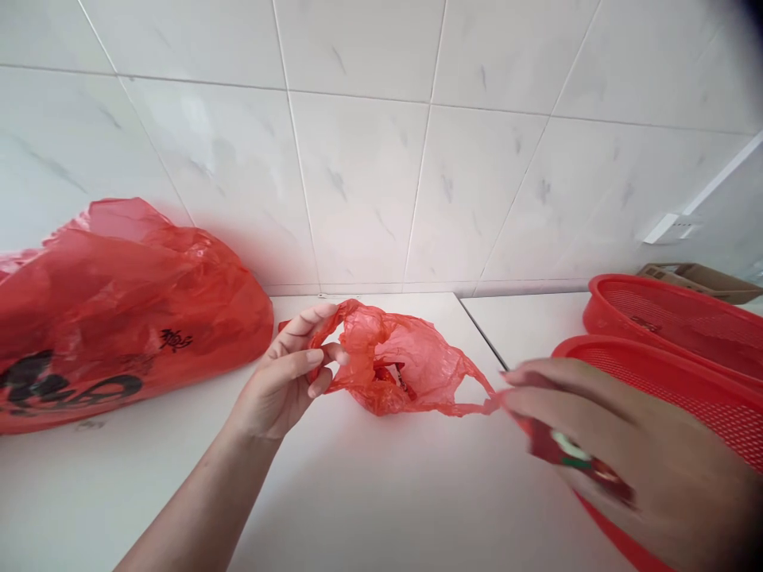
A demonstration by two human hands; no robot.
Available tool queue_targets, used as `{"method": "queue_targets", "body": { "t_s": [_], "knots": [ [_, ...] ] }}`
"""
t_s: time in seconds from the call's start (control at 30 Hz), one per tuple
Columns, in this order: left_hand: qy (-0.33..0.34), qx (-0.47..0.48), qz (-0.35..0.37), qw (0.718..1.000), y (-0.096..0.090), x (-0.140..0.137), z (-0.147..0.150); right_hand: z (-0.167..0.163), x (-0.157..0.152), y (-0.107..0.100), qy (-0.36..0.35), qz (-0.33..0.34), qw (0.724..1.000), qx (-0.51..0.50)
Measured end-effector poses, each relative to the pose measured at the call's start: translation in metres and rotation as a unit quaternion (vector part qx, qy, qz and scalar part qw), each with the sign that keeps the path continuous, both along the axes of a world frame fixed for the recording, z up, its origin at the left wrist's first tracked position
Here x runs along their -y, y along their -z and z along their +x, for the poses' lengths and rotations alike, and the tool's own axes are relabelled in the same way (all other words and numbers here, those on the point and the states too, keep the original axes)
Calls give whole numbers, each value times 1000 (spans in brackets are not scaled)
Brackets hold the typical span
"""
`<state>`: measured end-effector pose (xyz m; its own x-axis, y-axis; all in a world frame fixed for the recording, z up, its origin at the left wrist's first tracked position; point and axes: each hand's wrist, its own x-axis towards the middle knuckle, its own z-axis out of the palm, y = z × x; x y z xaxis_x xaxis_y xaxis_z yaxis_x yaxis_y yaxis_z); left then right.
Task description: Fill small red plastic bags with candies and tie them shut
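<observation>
A small, thin red plastic bag (pixel 426 345) is stretched between my two hands just above the white table. My left hand (pixel 277 385) has its fingers closed on one handle loop of the bag. A dark red scrap with black and white print (pixel 404 381) shows inside the bag's mouth. At the right, my right hand (pixel 637 445) is smeared by motion. Under its fingers it holds a small red packet (pixel 545 446) with white and green print. The bag's other handle reaches its fingertips, apparently pinched there.
A large, full red plastic bag (pixel 137 294) with black print lies at left. Two red mesh baskets, a front one (pixel 584 349) and a rear one (pixel 602 310), stand at right, before a cardboard box (pixel 703 280). A white tiled wall (pixel 358 175) closes off the back.
</observation>
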<state>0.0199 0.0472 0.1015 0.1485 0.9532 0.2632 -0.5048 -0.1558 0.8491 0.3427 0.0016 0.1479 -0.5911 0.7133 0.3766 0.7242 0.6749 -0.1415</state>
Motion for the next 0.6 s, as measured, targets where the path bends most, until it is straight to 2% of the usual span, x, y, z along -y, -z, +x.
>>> {"method": "queue_targets", "body": {
  "t_s": [0.07, 0.17, 0.23, 0.3, 0.37, 0.47, 0.53, 0.6],
  "knots": [
    [-3, 5, -2, 1000, -1, 0, 1, -36, -18, -5, -25, -91, 995, 7],
    [-4, 12, -1, 1000, -2, 2, 1, -82, -55, -1, -46, -203, 977, -50],
    [0, 14, 3, 1000, -3, 4, 0, -100, -74, 5, -45, -238, 966, -85],
    [5, 15, 7, 1000, -4, 5, -2, -107, -81, 10, -41, -242, 964, -100],
    [4, 18, 8, 1000, -4, 4, -4, -103, -74, 10, -37, -243, 963, -108],
    [-14, 30, 3, 999, -3, 2, -8, -82, -45, 12, -1, -234, 970, -69],
    [-25, 36, -1, 999, -3, 1, -10, -57, -21, 23, 13, -215, 977, -12],
    [-28, 39, -5, 999, -3, 0, -13, -25, 0, 48, 3, -199, 980, 28]
  ]
}}
